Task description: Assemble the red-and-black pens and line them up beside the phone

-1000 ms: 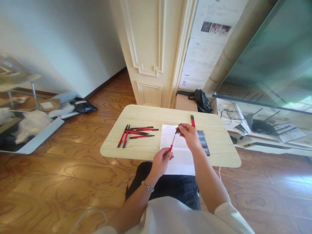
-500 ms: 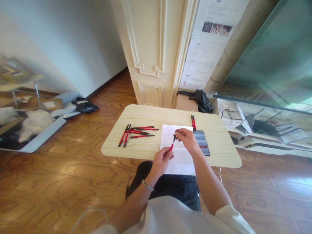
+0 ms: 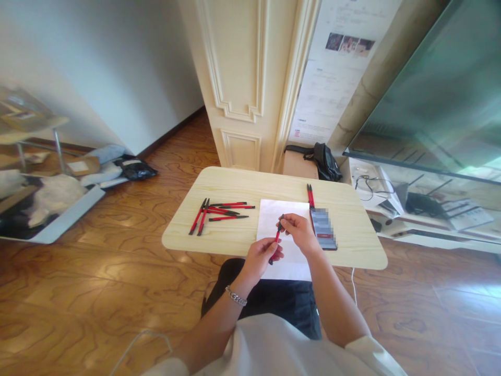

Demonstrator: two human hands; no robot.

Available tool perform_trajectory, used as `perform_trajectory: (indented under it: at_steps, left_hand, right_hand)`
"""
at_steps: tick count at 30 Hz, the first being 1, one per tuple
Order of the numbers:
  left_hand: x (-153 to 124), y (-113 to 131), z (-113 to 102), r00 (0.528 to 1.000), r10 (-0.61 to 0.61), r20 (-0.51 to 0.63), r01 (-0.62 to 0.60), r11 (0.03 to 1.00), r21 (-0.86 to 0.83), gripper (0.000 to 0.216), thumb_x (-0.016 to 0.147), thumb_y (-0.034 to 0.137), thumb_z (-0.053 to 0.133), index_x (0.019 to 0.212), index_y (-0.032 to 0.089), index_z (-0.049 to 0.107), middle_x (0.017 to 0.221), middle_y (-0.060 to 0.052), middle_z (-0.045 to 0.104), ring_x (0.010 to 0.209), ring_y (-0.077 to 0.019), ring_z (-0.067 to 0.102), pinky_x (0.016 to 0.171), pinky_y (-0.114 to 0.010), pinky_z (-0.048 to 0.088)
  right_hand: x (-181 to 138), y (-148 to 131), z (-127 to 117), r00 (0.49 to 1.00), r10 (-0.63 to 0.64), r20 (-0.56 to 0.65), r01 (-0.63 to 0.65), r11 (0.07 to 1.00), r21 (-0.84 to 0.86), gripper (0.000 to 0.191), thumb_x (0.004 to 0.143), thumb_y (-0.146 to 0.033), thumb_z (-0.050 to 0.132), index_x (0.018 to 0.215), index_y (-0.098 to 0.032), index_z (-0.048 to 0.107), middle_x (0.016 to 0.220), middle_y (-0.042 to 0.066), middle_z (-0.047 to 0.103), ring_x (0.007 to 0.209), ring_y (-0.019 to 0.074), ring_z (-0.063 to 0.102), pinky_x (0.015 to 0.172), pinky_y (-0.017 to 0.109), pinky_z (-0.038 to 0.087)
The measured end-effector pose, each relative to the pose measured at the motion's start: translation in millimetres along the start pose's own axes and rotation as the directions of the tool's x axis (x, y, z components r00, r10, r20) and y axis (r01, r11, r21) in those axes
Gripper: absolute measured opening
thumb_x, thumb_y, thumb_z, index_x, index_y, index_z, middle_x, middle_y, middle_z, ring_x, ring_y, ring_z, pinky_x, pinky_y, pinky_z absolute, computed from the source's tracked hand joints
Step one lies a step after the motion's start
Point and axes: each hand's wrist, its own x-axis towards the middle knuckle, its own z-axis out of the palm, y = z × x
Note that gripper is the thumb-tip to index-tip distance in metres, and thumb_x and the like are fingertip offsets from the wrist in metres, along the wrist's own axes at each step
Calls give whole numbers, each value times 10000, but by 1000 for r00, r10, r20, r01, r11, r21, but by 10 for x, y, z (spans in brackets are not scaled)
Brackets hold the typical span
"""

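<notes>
My left hand [image 3: 260,258] is closed around the red barrel of a ballpoint pen [image 3: 277,236], whose black end shows below the fingers. My right hand [image 3: 300,232] pinches the pen's black upper part. The pen is tilted above a sheet of white paper [image 3: 291,270]. Several red-and-black pens [image 3: 223,211] lie in a loose group left of the paper. Two more such pens [image 3: 311,196] lie side by side past the paper's upper right corner. Beside my right hand rests a phone [image 3: 324,230] with its screen partly blurred.
Everything lies on a small pale wooden table [image 3: 235,183] with rounded corners, over my lap. Behind it stand a cream panelled door [image 3: 238,78] and a black bag [image 3: 326,162]. A low cabinet [image 3: 415,237] is at the right; an open box [image 3: 70,214] sits on the floor at left.
The black upper part and the red barrel have come together; the thin refill visible between them before is now covered. More of the pen's lower end shows beneath my left hand.
</notes>
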Motion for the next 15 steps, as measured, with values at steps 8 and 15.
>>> perform_trajectory:
  at_steps: [8,15]
  left_hand:
    - [-25,116,69,996,-67,-52,62,995,-81,307,721,362,739,891,119,659,753,-66,670,668,-153,647,618,-259,480]
    - [83,-18,36,947,186,-261,-121,962,247,232,670,328,752,768,164,620,658,-11,662,611,-146,613,601,-269,476]
  right_hand:
    - [-44,65,22,996,3,-85,-2,1000,14,287,754,-446,649,866,-183,622,721,29,642,592,130,519,552,271,384]
    - [-113,145,146,982,-21,-190,2,995,-97,298,765,-491,620,789,-195,638,584,-24,511,550,125,436,519,266,326]
